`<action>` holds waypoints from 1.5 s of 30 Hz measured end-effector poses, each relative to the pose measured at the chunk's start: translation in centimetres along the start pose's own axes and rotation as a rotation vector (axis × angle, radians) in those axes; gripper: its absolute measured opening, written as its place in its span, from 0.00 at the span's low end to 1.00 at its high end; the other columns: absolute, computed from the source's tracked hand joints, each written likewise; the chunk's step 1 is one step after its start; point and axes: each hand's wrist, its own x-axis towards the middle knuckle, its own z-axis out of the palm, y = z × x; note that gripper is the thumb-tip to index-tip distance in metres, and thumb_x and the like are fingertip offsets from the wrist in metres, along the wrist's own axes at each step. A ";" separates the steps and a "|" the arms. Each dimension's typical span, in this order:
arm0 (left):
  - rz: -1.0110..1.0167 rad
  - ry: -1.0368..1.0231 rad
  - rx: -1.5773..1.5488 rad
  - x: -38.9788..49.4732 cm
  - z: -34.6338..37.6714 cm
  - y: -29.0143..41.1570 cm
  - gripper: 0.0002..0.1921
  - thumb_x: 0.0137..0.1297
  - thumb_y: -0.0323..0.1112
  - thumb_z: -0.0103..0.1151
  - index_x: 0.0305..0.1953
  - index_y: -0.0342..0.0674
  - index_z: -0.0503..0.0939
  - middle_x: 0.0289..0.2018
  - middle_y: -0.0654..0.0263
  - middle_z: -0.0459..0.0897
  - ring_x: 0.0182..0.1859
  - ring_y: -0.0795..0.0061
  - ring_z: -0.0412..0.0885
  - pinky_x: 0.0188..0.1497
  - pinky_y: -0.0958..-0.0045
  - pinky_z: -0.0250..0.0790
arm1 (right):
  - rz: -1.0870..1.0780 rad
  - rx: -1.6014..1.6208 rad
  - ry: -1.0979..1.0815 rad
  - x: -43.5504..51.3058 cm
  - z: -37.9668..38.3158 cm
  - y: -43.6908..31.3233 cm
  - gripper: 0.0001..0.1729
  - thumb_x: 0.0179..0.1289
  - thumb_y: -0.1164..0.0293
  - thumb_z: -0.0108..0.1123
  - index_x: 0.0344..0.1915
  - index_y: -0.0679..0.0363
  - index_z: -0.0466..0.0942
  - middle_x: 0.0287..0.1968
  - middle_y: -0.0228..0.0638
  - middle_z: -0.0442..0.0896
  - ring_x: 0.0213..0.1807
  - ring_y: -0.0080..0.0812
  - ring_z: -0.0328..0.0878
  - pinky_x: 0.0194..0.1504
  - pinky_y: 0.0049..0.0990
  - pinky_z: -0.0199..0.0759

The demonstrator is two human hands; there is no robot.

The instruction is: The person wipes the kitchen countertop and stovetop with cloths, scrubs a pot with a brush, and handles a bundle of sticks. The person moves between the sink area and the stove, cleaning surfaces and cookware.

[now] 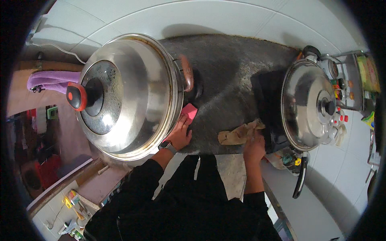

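A dark stone-like counter lies before me. My left hand, with a watch on its wrist, is low at the right side of a large domed steel pot lid; its fingers rest on a pink cloth or sponge, partly hidden under the hand and lid. My right hand, slightly blurred, grips a crumpled tan cloth near the counter's front edge. This cloth spreads left from the fingers over the counter, close beside a black stove.
A lidded pan stands on the stove, its black handle reaching towards me. Spice jars and a metal rack line the right wall. A purple towel lies left of the big pot. White tiles rise behind.
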 end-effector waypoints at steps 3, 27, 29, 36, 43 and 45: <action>-0.049 -0.032 -0.017 -0.1 0.1 0.2 0.28 0.51 0.37 0.60 0.56 0.38 0.70 0.60 0.57 0.68 0.63 0.56 0.65 0.64 0.55 0.57 | -0.180 0.059 0.160 0.6 0.8 -2.3 0.33 0.55 0.63 0.62 0.59 0.63 0.66 0.60 0.52 0.67 0.60 0.56 0.64 0.58 0.47 0.63; -0.208 -0.117 -0.105 -4.5 4.5 -1.0 0.24 0.52 0.35 0.60 0.53 0.39 0.72 0.38 0.53 0.76 0.39 0.49 0.74 0.41 0.53 0.70 | -1.045 0.088 0.155 28.6 12.6 -32.3 0.30 0.60 0.59 0.54 0.58 0.65 0.71 0.65 0.55 0.63 0.69 0.53 0.55 0.68 0.46 0.48; -0.109 -0.024 -0.049 -2.3 2.6 -0.2 0.27 0.50 0.36 0.61 0.54 0.39 0.72 0.41 0.53 0.75 0.43 0.49 0.74 0.47 0.51 0.69 | -0.907 0.100 0.113 28.7 12.2 -29.8 0.30 0.61 0.60 0.53 0.60 0.65 0.68 0.68 0.53 0.60 0.71 0.51 0.53 0.69 0.46 0.47; -0.013 -0.011 0.035 0.5 -0.2 0.5 0.28 0.47 0.34 0.60 0.54 0.39 0.72 0.57 0.55 0.71 0.60 0.54 0.69 0.60 0.50 0.61 | -0.419 0.048 0.287 28.4 8.2 -17.4 0.30 0.61 0.67 0.50 0.62 0.66 0.65 0.72 0.47 0.51 0.72 0.48 0.51 0.67 0.44 0.51; 0.051 0.025 0.137 0.2 -0.2 0.2 0.23 0.50 0.36 0.61 0.49 0.35 0.72 0.58 0.55 0.70 0.58 0.52 0.69 0.59 0.53 0.60 | -0.397 0.035 0.342 17.8 8.4 -9.9 0.30 0.56 0.74 0.55 0.60 0.71 0.65 0.70 0.50 0.53 0.71 0.49 0.50 0.70 0.40 0.47; 0.079 0.037 0.166 0.1 0.0 0.0 0.22 0.50 0.36 0.61 0.47 0.34 0.72 0.58 0.55 0.71 0.58 0.52 0.70 0.59 0.53 0.60 | -0.413 0.058 0.328 13.9 8.4 -7.6 0.29 0.55 0.74 0.56 0.58 0.70 0.67 0.70 0.49 0.54 0.71 0.49 0.52 0.69 0.38 0.50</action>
